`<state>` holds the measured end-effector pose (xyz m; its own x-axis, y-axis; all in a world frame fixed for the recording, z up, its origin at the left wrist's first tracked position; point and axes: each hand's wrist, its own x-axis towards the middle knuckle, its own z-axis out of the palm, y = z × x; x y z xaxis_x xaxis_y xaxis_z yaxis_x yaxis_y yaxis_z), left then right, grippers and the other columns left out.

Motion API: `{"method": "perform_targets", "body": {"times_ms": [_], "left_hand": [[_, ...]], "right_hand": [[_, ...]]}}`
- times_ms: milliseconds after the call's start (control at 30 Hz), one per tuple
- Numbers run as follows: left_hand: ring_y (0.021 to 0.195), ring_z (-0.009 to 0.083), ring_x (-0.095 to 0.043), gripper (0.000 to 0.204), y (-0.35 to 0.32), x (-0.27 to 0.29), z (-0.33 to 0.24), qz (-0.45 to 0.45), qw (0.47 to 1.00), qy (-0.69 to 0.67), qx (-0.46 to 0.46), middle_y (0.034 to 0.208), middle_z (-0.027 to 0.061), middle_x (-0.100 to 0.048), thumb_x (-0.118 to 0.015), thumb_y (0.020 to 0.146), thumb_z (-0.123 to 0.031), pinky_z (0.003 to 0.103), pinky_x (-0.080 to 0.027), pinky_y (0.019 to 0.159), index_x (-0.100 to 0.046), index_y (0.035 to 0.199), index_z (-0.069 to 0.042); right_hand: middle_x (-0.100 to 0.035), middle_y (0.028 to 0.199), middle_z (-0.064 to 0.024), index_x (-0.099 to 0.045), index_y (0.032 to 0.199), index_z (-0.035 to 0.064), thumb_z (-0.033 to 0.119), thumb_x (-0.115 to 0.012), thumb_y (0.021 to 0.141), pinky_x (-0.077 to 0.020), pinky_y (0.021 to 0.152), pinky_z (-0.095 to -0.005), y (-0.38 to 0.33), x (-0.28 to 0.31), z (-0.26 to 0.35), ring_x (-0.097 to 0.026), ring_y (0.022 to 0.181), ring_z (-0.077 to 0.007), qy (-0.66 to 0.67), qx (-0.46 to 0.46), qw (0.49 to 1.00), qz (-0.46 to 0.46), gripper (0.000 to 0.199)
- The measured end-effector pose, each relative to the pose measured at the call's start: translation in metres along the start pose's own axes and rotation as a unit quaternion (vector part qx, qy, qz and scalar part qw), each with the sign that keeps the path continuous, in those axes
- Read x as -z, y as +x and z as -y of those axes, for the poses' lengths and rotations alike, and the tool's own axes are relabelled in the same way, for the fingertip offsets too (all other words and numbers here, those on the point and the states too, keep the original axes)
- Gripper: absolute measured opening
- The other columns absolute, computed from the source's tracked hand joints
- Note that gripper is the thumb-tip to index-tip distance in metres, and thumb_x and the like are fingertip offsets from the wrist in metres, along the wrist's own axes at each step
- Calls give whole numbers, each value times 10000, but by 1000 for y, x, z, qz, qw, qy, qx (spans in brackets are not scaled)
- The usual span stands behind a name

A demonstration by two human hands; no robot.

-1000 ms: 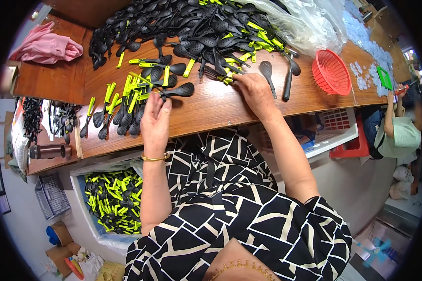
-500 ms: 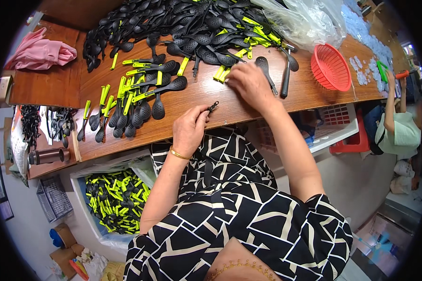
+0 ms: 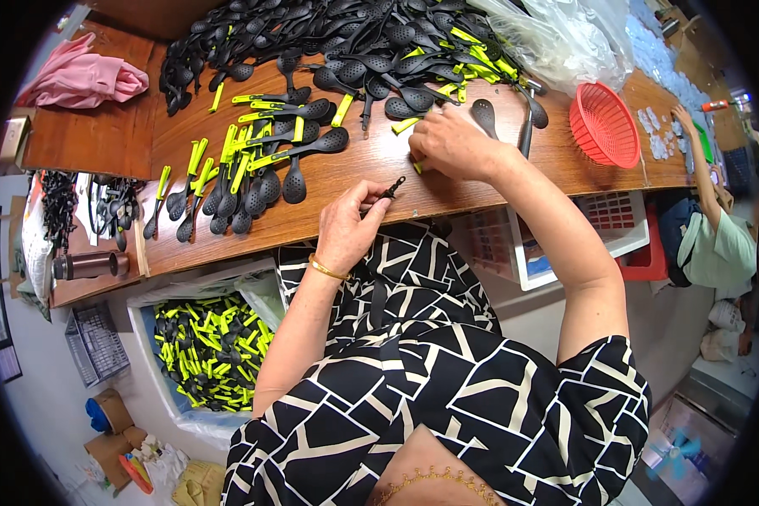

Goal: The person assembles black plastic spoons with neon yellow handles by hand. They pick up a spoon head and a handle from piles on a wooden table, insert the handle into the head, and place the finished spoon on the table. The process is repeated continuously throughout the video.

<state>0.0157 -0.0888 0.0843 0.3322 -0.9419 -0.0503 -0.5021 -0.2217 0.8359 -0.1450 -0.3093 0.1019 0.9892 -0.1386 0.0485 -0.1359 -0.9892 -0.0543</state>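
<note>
My left hand (image 3: 346,226) is closed around a black spoon, whose slim handle end (image 3: 394,186) sticks out past the thumb; the rest of it is hidden by the fingers. To its right, just above the table, my right hand (image 3: 454,143) pinches a yellow-green handle piece (image 3: 419,166), of which only a bit shows under the fingertips. Another loose yellow-green handle piece (image 3: 406,126) lies beyond that hand. A black spoon (image 3: 484,115) rests partly behind my right wrist. Several slotted spoons with yellow-green handles (image 3: 299,152) lie grouped left of my left hand.
A large heap of black slotted spoons (image 3: 346,38) covers the back of the wooden table (image 3: 379,152). A hammer-like tool (image 3: 526,135) and a red basket (image 3: 603,126) sit on the right. Below left, a lined bin (image 3: 148,337) holds many spoons. Another person (image 3: 717,244) works at far right.
My right hand has drawn back toward my left hand, bringing a yellow-green handle piece from the small group on the table. The black spoon end in my left hand has turned slightly upward.
</note>
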Motion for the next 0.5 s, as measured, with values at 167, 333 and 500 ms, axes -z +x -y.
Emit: {"method": "perform_targets", "body": {"times_ms": [167,333,500], "left_hand": [[859,144,-770,171,0,-5,13,-24,995,-92,32,949,72,-791,-744,1002,-118,306,-589,759,-741,1142,-19],[846,219,-785,159,-4,-8,2,-40,998,-50,-19,948,125,-794,-762,981,-139,331,-587,753,-770,1094,-28],[842,227,-774,158,-6,-10,4,-47,996,-66,-38,962,130,-793,-767,971,-116,340,-586,763,-781,1103,-31]], "right_hand": [[-720,958,-69,-696,963,85,144,-796,905,-497,889,-433,-33,-8,25,-689,962,-307,179,-51,978,-92,130],[-733,1013,-91,-754,1018,43,42,-814,874,-586,863,-394,-37,-2,53,-728,974,-282,391,-78,900,-178,155],[-697,1039,-72,-767,1019,61,38,-817,871,-587,874,-375,-29,-3,52,-720,993,-258,369,-25,921,-123,158]]}}
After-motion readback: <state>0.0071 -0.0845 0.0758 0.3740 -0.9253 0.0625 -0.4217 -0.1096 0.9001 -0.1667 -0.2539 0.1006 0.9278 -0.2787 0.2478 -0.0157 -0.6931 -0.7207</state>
